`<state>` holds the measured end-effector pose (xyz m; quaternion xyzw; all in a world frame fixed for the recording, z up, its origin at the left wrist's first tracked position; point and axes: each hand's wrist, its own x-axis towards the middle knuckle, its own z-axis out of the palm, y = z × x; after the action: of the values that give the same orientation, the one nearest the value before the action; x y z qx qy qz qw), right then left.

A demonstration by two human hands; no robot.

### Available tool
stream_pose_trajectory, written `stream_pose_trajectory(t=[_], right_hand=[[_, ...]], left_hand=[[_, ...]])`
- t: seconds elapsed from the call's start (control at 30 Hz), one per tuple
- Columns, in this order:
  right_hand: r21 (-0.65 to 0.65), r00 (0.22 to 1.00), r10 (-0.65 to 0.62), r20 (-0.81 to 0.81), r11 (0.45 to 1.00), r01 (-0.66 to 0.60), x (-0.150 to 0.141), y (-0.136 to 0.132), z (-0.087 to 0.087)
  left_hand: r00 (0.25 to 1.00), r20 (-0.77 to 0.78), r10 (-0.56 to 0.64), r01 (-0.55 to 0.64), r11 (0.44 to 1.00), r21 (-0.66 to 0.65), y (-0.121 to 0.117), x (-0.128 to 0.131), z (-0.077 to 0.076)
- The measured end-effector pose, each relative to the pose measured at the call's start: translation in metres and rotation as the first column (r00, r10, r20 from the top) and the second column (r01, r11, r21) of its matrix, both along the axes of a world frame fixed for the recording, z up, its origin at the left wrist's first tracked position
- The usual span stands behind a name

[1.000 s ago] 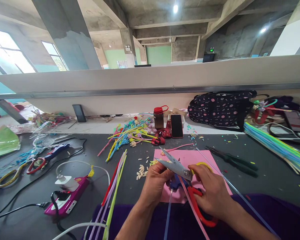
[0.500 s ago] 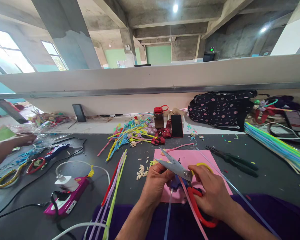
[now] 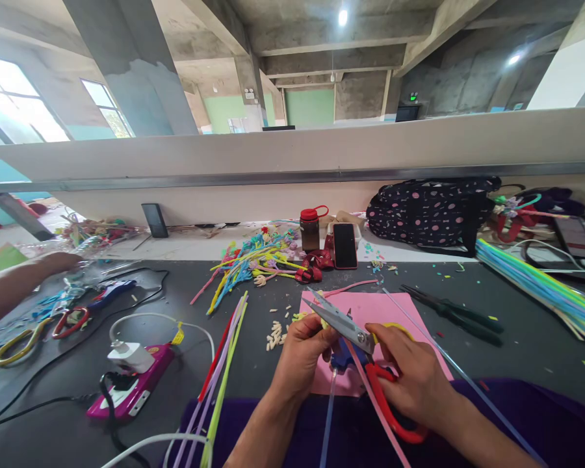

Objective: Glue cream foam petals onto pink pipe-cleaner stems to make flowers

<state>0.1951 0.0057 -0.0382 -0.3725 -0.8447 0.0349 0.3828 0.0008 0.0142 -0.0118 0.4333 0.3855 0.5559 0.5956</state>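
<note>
My right hand point(image 3: 414, 374) is closed round the red handle of a pair of scissors point(image 3: 348, 326). Their blades point up and left, over my left fingertips. My left hand point(image 3: 302, 357) pinches a small yellowish piece point(image 3: 324, 324) beside the blades; its full shape is hidden. Beneath the scissors is a blue tool point(image 3: 341, 357), mostly covered, with a translucent rod point(image 3: 328, 416) running toward me. A pink fuzzy stem point(image 3: 377, 413) slants down from under the blades. All this is over a pink sheet point(image 3: 414, 309). Small cream and yellow pieces point(image 3: 275, 335) lie left of it.
Green-handled pliers point(image 3: 458, 315) lie to the right. Fuzzy stems point(image 3: 224, 364) and a magenta power strip point(image 3: 136, 390) are on the left. Behind stand a bottle point(image 3: 309, 233), a phone point(image 3: 345, 246) and a bag point(image 3: 429, 211). Another person's arm point(image 3: 24, 279) reaches in at far left.
The scissor blades have come closer together beside my left fingers, where a yellowish piece now shows. The other person's arm at far left has moved slightly right.
</note>
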Motion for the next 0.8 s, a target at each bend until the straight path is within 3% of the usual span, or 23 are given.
stream_pose_trajectory(t=[0.27, 0.57, 0.8], right_hand=[[-0.003, 0.999, -0.045, 0.017, 0.999, 0.045, -0.0039, -0.0007, 0.0098], [0.020, 0.999, -0.038, 0.010, 0.999, 0.038, -0.0034, 0.0011, 0.0037], [-0.037, 1.000, -0.019, -0.006, 0.999, 0.019, -0.0051, -0.0009, 0.0028]], left_hand=[[1.000, -0.006, -0.007, 0.007, 1.000, 0.008, 0.0023, -0.0004, -0.0015], [1.000, -0.024, -0.009, 0.009, 1.000, -0.009, 0.0009, 0.0001, -0.0022], [0.999, 0.024, -0.042, 0.043, 0.999, -0.029, -0.0010, 0.0041, 0.0029]])
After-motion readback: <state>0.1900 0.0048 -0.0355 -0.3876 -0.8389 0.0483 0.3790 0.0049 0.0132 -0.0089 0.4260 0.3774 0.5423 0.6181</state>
